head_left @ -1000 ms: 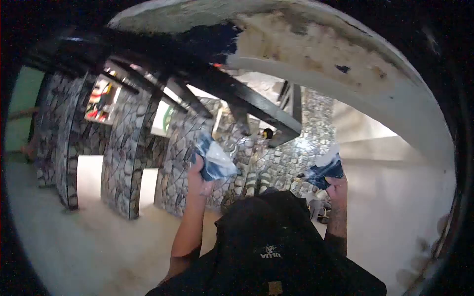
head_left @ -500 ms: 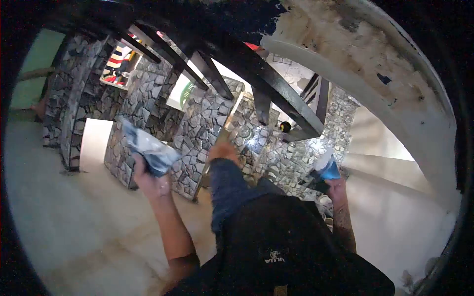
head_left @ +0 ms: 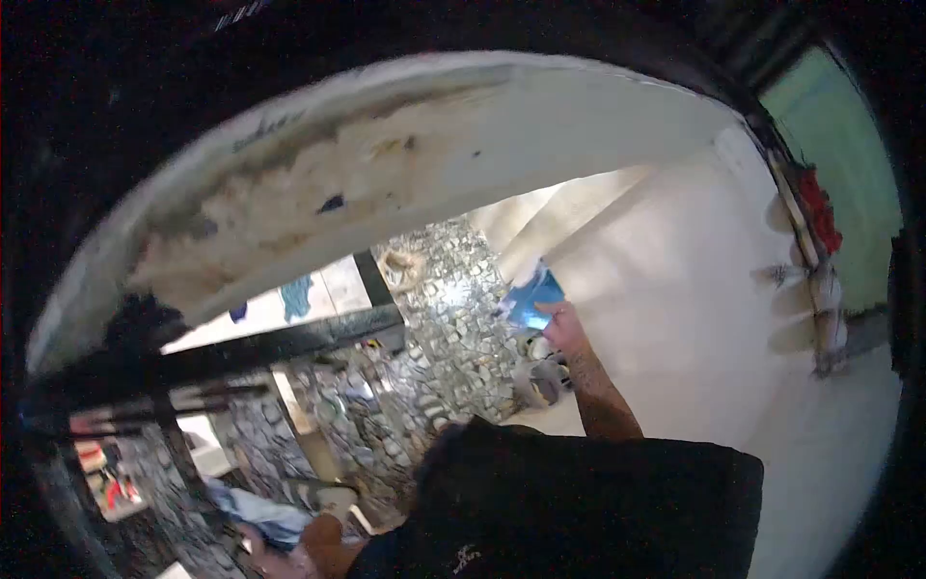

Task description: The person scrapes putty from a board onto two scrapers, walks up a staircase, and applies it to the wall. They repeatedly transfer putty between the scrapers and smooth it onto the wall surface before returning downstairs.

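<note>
The fingers (head_left: 553, 310) of the right hand (head_left: 568, 333) are clamped on the lower corner of a flat blue piece (head_left: 536, 296), which stands tilted to the right of the dark beam (head_left: 289, 340), well apart from its near end. Below the beam, the left hand (head_left: 280, 562) is blurred; its fingers seem closed on a pale blue-and-white piece (head_left: 262, 515), which lies slantwise between that hand and the beam, though how each finger sits I cannot tell. A clear plastic bag (head_left: 537, 379) with something dark in it lies to the right of the beam, just under the right hand. The stone-patterned floor (head_left: 463, 352) spreads from the beam's right end and also shows below it. Above the beam is a white tiled surface (head_left: 340, 289) bearing a turquoise thing (head_left: 297, 299), and higher over the beam runs a stained plaster edge (head_left: 289, 207). The person's black shirt (head_left: 579, 502) fills the space below and to the right of the beam.
</note>
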Demonstrator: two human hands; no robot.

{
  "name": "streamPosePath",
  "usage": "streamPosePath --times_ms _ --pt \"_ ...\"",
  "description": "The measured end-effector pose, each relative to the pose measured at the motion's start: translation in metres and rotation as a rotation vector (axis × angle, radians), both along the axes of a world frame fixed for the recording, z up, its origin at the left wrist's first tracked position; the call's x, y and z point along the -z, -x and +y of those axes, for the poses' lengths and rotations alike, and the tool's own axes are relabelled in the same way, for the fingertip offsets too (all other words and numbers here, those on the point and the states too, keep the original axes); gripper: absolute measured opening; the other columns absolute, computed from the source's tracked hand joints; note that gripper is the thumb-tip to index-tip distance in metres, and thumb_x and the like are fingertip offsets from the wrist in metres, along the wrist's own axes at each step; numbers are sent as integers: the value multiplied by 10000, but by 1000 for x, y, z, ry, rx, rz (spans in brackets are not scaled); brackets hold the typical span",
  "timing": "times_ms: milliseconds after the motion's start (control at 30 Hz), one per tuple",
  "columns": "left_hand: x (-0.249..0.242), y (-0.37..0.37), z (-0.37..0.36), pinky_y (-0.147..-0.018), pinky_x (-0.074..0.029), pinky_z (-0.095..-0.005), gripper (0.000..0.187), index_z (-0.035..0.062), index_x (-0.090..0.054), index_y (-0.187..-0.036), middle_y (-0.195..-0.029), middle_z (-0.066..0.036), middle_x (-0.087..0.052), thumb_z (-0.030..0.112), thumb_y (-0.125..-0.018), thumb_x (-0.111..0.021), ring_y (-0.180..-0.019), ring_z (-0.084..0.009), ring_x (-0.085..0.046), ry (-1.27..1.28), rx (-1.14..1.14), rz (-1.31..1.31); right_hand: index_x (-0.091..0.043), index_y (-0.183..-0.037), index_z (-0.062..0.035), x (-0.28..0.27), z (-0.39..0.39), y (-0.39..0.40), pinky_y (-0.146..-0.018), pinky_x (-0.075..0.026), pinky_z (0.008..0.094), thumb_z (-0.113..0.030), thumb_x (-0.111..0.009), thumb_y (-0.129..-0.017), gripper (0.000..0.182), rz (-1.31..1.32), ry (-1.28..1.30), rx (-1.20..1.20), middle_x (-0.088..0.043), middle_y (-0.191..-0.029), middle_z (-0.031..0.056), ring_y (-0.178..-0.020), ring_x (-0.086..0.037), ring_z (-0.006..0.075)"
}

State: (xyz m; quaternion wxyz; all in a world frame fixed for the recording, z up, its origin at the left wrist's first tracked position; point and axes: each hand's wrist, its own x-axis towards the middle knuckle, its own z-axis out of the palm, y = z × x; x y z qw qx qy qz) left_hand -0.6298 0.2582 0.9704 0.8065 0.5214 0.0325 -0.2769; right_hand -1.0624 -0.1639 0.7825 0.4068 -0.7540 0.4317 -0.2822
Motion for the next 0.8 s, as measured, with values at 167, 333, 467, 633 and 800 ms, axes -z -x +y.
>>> streamPosePath --times_ms 167,333,467,633,800 --pt "-4 7 -21 -839 -470 -387 428 11 -460 -1215 -1121 -108 -562 288 -893 -507 -984 -238 -563 -26 283 109 -575 -1085 2 -96 -22 -27 -864 -464 331 35 -570 -712 374 -646 -102 271 -637 -1009 88 -922 -607 214" --pt "24 -3 -42 -900 -430 -417 466 32 -471 -1196 -1132 -85 -556 276 -827 -617 -1019 -251 -545 21 534 174 -467 -1228 1 -126 -72 -13 -856 -482 334 83 -558 -677 564 -1136 -132 414 -609 -1055 100 -938 -601 229" --pt "44 -2 -71 -904 -431 -399 472 19 -473 -1180 -1095 -80 -570 288 -824 -626 -1003 -244 -554 40 649 108 -441 -1271 -39 -173 -77 -22 -834 -483 313 110 -503 -668 624 -1149 39 546 -586 -1065 66 -946 -577 187" --pt "72 -26 -99 -873 -453 -412 440 11 -475 -1170 -1056 -95 -588 286 -847 -592 -965 -252 -581 -27 971 239 -486 -1242 -70 -208 -82 -39 -706 -480 245 80 -547 -698 568 -921 243 664 -583 -1029 41 -890 -548 122" --pt "100 -45 -128 -897 -452 -424 494 -6 -416 -1233 -1136 -120 -554 217 -836 -606 -1010 -288 -570 37 1317 356 -469 -1243 -45 -239 -68 -70 -730 -477 256 101 -470 -672 590 -808 333 713 -568 -1032 59 -886 -553 142"
